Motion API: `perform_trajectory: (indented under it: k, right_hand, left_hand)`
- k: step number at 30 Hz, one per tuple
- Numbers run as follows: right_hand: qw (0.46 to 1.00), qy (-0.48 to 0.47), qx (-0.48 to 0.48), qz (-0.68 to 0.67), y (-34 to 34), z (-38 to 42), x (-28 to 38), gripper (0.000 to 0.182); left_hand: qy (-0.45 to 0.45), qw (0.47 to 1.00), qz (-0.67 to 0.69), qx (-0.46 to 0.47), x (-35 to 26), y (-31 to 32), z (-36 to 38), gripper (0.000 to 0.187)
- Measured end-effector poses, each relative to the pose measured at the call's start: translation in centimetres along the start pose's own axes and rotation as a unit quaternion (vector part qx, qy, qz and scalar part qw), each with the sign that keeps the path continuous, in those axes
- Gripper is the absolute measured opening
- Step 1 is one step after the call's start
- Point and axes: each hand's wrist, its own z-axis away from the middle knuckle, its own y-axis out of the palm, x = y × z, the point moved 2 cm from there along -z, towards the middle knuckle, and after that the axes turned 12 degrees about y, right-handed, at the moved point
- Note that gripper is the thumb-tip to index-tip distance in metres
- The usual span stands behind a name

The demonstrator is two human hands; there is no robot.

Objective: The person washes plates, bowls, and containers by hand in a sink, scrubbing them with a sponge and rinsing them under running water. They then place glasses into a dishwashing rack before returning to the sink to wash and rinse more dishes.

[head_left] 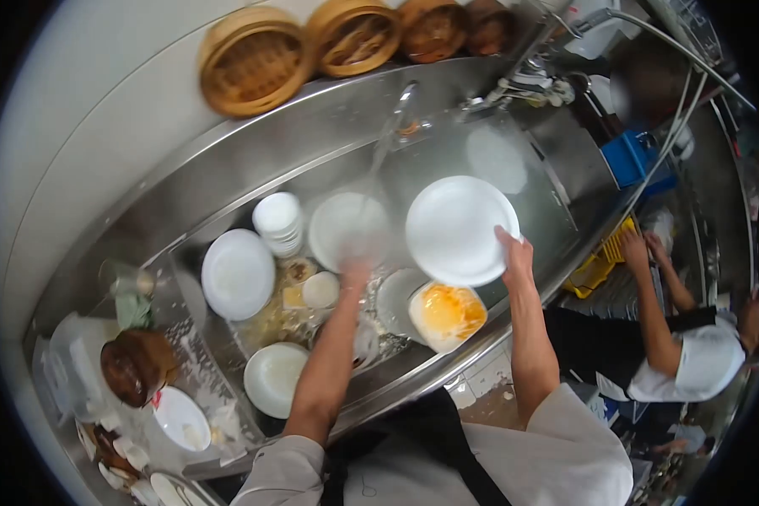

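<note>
A round white plate is gripped at its right rim by my right hand, over the water-filled side of the metal sink. My left hand is smeared by motion at the lower edge of another white plate; I cannot make out its fingers. Just left of that plate stands a stack of small white bowls. A square white dish with orange-yellow residue sits below the plate in my right hand. Water runs from the faucet between the two plates.
Bamboo steamers line the back ledge. More white plates lie in the sink's left side. Dirty dishes and a brown pot crowd the left counter. At right, another person's hands are at a yellow rack.
</note>
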Motion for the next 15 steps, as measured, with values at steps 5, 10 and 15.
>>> perform_trajectory:
  k: [5, 10, 15]
  right_hand:
    - [0.989, 0.069, -0.025, -0.125, 0.8, -10.6, -0.5, 0.039]
    - [0.98, 0.107, 0.155, 0.061, 9.0, 3.8, 0.0, 0.03]
    - [0.922, 0.001, 0.261, 0.284, 8.7, 13.4, -4.0, 0.032]
  left_hand:
    - [-0.18, 0.967, -0.163, -0.075, 9.3, -1.0, -3.6, 0.055]
    - [-0.292, 0.924, -0.237, -0.074, 8.6, -0.6, -4.6, 0.035]
    - [-0.314, 0.931, -0.152, -0.109, 8.0, 1.2, -7.5, 0.03]
